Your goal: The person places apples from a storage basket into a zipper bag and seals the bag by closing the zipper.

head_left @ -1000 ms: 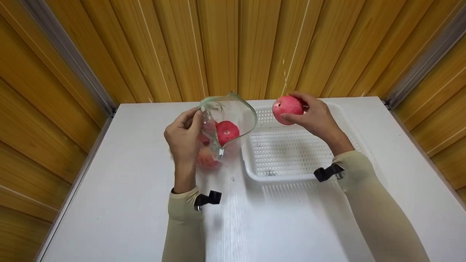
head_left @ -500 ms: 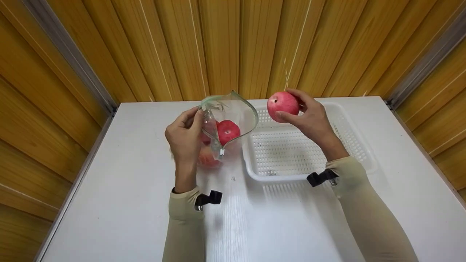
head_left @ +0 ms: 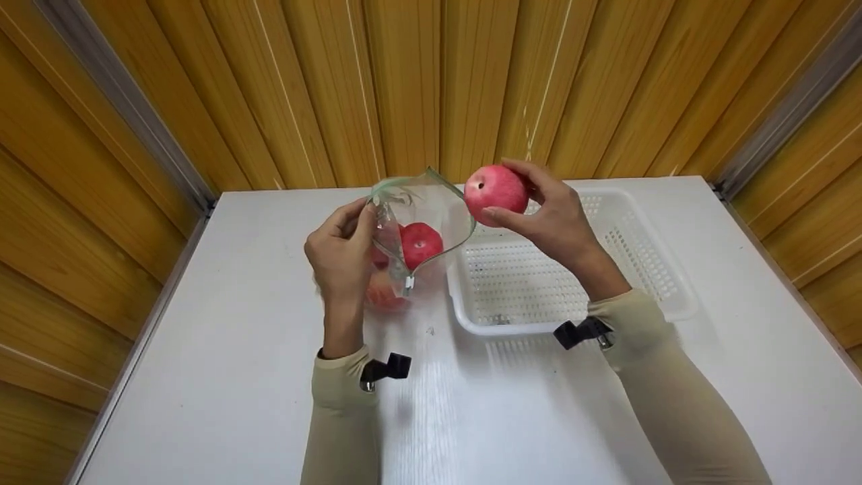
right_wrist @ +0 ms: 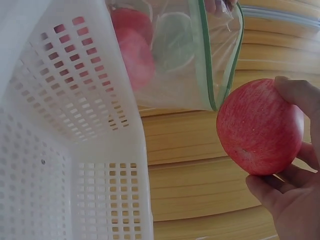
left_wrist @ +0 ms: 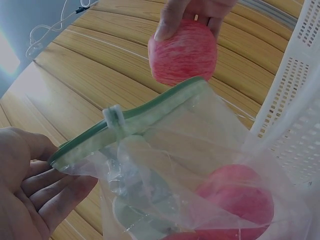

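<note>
My left hand (head_left: 340, 252) pinches one edge of a clear zipper bag (head_left: 454, 219) with a green seal. The bag's mouth gapes open, and its slider (left_wrist: 114, 117) shows in the left wrist view. Several red apples (head_left: 421, 244) lie inside the bag, partly blurred by the plastic. In my right hand (head_left: 555, 219) is another apple (right_wrist: 260, 127), gripped between thumb and fingers. That apple is at the right side of the bag's mouth, overlapping its rim in the head view.
A white perforated plastic basket (head_left: 518, 330) stands on the white table (head_left: 222, 377), right of the bag and under my right hand. Wood-patterned panels (head_left: 404, 87) rise behind and on both sides of the table.
My right hand has carried its apple leftward from over the basket to the edge of the bag's mouth. The left hand and the bag have stayed almost still.
</note>
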Available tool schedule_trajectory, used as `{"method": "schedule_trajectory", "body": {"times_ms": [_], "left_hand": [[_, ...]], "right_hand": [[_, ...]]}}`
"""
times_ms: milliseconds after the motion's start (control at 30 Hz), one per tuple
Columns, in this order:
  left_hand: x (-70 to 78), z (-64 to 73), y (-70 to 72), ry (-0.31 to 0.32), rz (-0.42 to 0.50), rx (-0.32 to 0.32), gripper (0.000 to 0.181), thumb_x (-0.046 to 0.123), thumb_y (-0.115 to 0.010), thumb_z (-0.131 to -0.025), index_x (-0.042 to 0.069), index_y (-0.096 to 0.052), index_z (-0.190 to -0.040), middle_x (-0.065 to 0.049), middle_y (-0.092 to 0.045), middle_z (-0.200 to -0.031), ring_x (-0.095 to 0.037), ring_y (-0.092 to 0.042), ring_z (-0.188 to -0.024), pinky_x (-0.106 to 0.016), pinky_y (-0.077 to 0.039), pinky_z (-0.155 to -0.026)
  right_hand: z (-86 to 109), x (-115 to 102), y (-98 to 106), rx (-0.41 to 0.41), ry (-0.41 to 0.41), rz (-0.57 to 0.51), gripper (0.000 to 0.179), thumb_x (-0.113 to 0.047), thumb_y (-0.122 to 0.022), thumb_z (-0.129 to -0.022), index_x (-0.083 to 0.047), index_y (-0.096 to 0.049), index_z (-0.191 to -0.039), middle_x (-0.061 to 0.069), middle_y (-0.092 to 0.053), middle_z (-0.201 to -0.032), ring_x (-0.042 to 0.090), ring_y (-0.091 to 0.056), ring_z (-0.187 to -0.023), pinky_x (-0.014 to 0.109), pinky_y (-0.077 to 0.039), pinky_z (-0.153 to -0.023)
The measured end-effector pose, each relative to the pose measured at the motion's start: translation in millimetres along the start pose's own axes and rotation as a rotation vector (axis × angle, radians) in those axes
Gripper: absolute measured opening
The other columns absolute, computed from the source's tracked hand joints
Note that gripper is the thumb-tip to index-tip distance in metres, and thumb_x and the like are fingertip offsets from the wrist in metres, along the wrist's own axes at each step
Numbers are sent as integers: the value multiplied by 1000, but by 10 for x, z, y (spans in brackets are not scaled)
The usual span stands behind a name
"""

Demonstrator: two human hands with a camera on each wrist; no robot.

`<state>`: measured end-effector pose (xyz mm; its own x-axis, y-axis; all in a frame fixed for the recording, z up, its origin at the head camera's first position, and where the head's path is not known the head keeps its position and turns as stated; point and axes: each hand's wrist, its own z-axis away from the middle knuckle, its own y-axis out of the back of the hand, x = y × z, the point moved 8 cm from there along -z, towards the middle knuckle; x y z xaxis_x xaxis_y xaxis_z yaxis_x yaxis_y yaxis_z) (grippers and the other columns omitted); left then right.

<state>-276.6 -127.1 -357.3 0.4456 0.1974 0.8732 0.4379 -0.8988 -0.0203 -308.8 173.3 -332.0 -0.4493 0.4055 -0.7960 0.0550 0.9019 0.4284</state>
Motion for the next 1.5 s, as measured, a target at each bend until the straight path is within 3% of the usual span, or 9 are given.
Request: {"method": "schedule_trajectory", "body": {"times_ms": [300, 833, 1167, 1500], "left_hand": [[-24, 13, 15, 15, -9, 0, 17, 13, -77, -99, 2, -83, -111, -6, -81, -101, -18, -78, -89, -27, -63, -77], [-16, 14, 6, 14, -8, -7, 18, 15, -79, -99, 3, -83, -110, -6, -81, -100, -18, -78, -87, -27, -63, -76], [-14, 12, 0, 29, -22, -12, 18, 15, -78, -99, 4, -83, -112, -5, -81, -101, -17, -77, -88, -27, -63, -77], [-13, 2, -13, 11, -4, -9, 15, 13, -78, -98, 3, -84, -107, -6, -81, -96, -19, -77, -83, -24, -61, -69]], "right_hand": [[-5, -245, -273, -34, 134, 41, 74, -20, -94, -84, -1, -60, -147, 8, -64, -139, 18, -61, -126, 37, -55, -105], [69, -311, -749, -158, 284, 210, 75, -27, -92, -87, -2, -56, -149, 14, -58, -147, 27, -61, -128, 42, -56, -102], [80, -286, -813, -175, 296, 235, 74, -27, -90, -88, 1, -56, -148, 17, -58, -147, 30, -63, -126, 43, -57, -101], [118, -296, -799, -159, 411, 246, 63, -16, -86, -92, 7, -58, -143, 20, -61, -144, 31, -57, -137, 40, -45, -116]]}}
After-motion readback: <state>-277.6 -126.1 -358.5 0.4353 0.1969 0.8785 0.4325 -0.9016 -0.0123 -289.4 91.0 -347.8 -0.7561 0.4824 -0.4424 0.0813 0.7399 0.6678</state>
